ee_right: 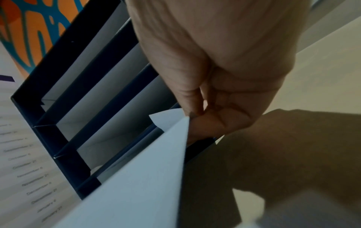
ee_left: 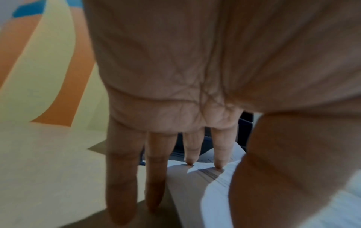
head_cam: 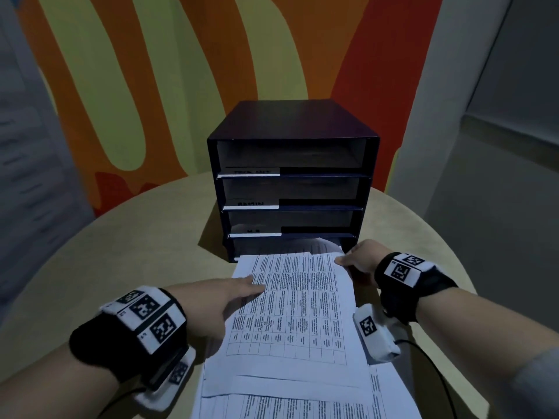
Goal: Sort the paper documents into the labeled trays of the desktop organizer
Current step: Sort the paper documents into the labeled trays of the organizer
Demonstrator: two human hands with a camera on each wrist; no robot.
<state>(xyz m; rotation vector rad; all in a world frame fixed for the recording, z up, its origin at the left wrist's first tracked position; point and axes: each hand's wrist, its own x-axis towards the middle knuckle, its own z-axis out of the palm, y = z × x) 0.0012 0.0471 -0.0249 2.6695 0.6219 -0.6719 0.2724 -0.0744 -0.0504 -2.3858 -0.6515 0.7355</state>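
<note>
Pinching the far right corner of the white printed table sheet [head_cam: 290,300] was the right hand [head_cam: 358,260], while the left hand [head_cam: 230,293] lay flat, fingers straight, on it. White tray labels on the dark blue four-tier organizer [head_cam: 292,176] read perhaps "ADMIN". Round beige table [head_cam: 121,252], orange-green mural wall [head_cam: 151,71].

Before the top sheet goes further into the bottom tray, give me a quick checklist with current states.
1. Right hand pinches the top sheet at its far right corner: ok.
2. Left hand rests flat on the sheet, fingers straight: ok.
3. Sheet's far edge is at the bottom tray of the organizer: ok.
4. A curled page already sits in that tray's mouth: not ok.
5. Bottom tray's label matches the document: cannot tell.
</note>
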